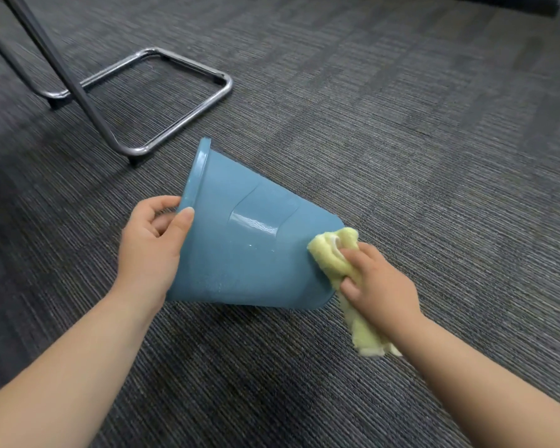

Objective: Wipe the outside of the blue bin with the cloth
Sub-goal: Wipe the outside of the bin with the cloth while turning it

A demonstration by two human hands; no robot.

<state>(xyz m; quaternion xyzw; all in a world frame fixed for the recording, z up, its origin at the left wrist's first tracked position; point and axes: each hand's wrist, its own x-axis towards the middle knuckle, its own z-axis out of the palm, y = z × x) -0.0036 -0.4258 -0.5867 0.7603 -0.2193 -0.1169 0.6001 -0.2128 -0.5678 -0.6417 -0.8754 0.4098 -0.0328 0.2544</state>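
- Chair frame [175, 101]: a chromed tube loop with dark legs stands on the carpet [434, 130] in the upper left of the frame, just beyond the bin's rim and apart from it.
- Left hand [152, 240], left of centre: it grips the bin at its rim. The thumb lies flat on the outer wall and the fingers curl over the lip into the mouth. This pinch is what holds the bin tilted.
- Blue bin [240, 247], centre of the frame: it is tipped on its side, with the mouth facing left and the narrower base pointing right. Its lower edge is down by the carpet, but I cannot tell whether it rests there or is held just clear.
- Handling, as a judgement: it looks like thin moulded plastic, so light, fairly stiff, and likely to flex a little under pressure. The wall is glossy and shows small droplets or specks, so it may be slippery. The rolled rim is the firmest place to hold, and one hand there should be enough to turn it.
- Cloth [333, 257], right of centre: yellow-green, soft and bunched. Its upper wad presses on the bin's outer wall near the base, and a loose tail hangs below the hand.
- Right hand [379, 286], right of centre: it is closed around the cloth with the fingers curled tight into it, pushing the wad against the bin.
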